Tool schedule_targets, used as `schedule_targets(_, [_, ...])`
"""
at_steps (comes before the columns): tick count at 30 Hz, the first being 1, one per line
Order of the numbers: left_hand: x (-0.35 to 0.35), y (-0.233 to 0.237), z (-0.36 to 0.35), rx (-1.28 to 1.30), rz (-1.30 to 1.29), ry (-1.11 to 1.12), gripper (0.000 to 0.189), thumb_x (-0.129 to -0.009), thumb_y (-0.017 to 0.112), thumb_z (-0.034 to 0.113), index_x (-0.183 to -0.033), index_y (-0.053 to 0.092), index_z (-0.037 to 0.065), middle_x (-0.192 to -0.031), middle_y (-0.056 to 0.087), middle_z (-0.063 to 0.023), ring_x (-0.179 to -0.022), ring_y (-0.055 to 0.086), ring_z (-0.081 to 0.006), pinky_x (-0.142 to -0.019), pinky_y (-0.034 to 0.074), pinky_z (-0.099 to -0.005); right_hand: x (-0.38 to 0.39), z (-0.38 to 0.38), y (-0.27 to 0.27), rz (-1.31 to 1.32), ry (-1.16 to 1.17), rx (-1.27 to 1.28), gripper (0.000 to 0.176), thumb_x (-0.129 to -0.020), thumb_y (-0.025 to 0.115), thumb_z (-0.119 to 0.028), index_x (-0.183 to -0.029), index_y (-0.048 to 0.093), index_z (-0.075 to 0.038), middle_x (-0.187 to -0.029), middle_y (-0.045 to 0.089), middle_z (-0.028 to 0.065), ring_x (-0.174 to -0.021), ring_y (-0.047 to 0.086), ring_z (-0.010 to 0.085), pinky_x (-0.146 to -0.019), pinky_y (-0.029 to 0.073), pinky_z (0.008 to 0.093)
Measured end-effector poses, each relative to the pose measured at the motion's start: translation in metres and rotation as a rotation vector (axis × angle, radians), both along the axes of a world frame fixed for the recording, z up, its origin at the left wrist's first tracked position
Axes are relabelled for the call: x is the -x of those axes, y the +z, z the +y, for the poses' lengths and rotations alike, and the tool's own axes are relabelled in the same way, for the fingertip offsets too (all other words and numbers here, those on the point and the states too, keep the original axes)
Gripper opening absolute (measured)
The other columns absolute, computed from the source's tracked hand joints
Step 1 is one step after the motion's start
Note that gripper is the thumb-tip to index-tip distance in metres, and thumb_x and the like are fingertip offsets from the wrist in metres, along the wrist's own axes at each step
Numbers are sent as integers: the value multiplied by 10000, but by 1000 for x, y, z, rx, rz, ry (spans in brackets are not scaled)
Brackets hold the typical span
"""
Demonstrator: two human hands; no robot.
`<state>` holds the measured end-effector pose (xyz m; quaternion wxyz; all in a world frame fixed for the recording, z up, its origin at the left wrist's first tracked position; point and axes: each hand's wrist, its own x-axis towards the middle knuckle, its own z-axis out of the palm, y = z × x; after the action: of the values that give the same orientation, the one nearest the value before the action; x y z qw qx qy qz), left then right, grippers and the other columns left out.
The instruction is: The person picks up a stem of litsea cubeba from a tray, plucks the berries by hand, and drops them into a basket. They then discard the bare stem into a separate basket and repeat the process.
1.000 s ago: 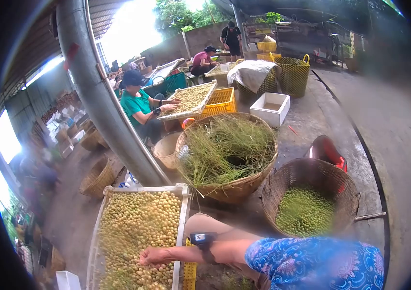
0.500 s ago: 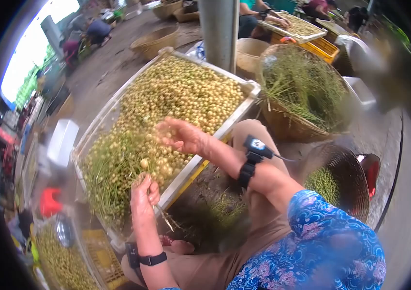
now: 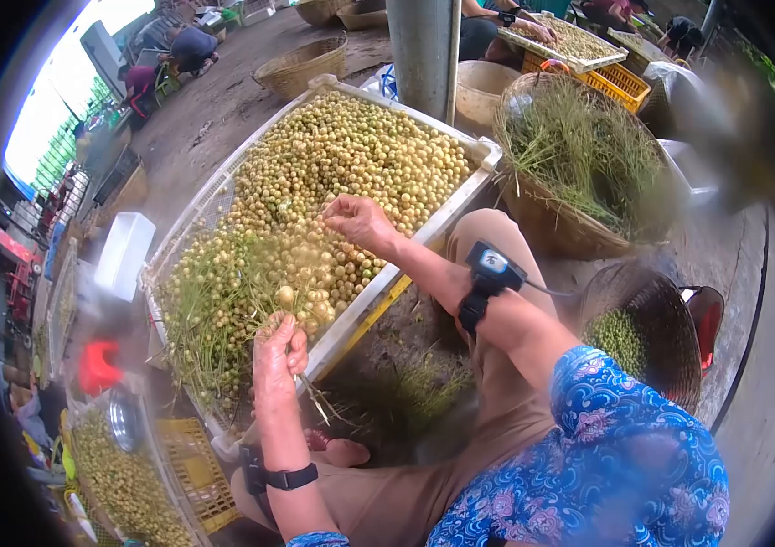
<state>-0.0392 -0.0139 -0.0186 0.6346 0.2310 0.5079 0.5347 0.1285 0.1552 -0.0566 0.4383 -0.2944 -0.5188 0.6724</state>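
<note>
A shallow white-rimmed tray holds round yellow-brown fruits, with green stems bunched at its left end. My left hand, over the tray's near edge, is closed round a stem bunch; thin stem ends hang below the fist and pale fruits show above it. Over the middle of the tray is my right hand, its fingers pinched together just above the fruits. Whatever is between those fingertips is too small to make out.
A basket of stripped stems stands right of a metal post. Near my right knee is a dark basket with green fruits. A white box and red object lie left. Other people work at the back.
My right hand has moved slightly up and right, and its spread fingers have come together. My left hand still grips the stems. The whole view has shifted a little.
</note>
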Motion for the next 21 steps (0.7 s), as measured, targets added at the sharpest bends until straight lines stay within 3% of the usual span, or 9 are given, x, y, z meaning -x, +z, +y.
schedule_targets(3, [-1,-2,0,6,8,-9,77,-827,523,155,-809,468,103,-533,412,6,-356,301,-39,-297,214,-158,2,5,-4,-230,-199,-199,105,-773,599,-115,-792,538,-31,-668,536,18,-526,476,64,-418,385,218])
schedule_targets(5, [-2,-2,-1,10,10,-8,76,-828,521,154,-807,469,102,-531,411,7,-356,301,-39,-297,214,-158,4,9,-2,-45,-93,-4,78,-774,580,-83,-803,541,-22,-692,556,40,-525,480,72,-422,393,216])
schedule_targets(8, [0,1,-2,6,19,-17,84,-828,522,161,-798,468,105,-530,414,7,-353,297,-39,-298,212,-158,6,23,6,-87,-183,115,103,-778,578,-95,-815,542,-6,-697,562,55,-503,475,77,-417,398,212])
schedule_targets(9, [3,1,-3,9,-15,-24,92,-827,524,167,-791,466,106,-526,412,5,-352,295,-39,-300,211,-158,5,38,-3,12,-152,192,138,-777,590,-132,-824,544,-10,-691,559,54,-499,474,83,-418,415,218])
schedule_targets(12, [6,6,-6,-27,-47,-63,110,-824,531,181,-779,462,108,-519,408,1,-351,294,-40,-304,209,-159,1,38,23,-248,3,-15,184,-797,563,-160,-943,563,-48,-807,581,111,-545,523,129,-477,475,240])
schedule_targets(18, [8,10,-8,-61,-89,-84,125,-817,540,196,-783,464,103,-513,407,-15,-343,287,-47,-309,205,-162,-1,48,39,-563,261,-343,313,-811,550,-243,-1064,542,-59,-929,583,75,-727,567,132,-558,489,211])
schedule_targets(20, [6,11,-8,-49,-120,-96,124,-816,539,195,-790,467,98,-513,407,-18,-343,283,-48,-309,202,-162,-2,32,48,-231,542,-6,313,-803,561,-238,-1063,545,-65,-894,603,39,-676,570,74,-525,481,178])
schedule_targets(21, [7,8,-6,-48,-126,-97,124,-816,539,195,-790,467,98,-513,407,-18,-343,283,-48,-309,202,-162,-2,23,52,-110,625,37,311,-803,562,-229,-1062,543,-56,-865,606,36,-651,566,66,-511,470,166])
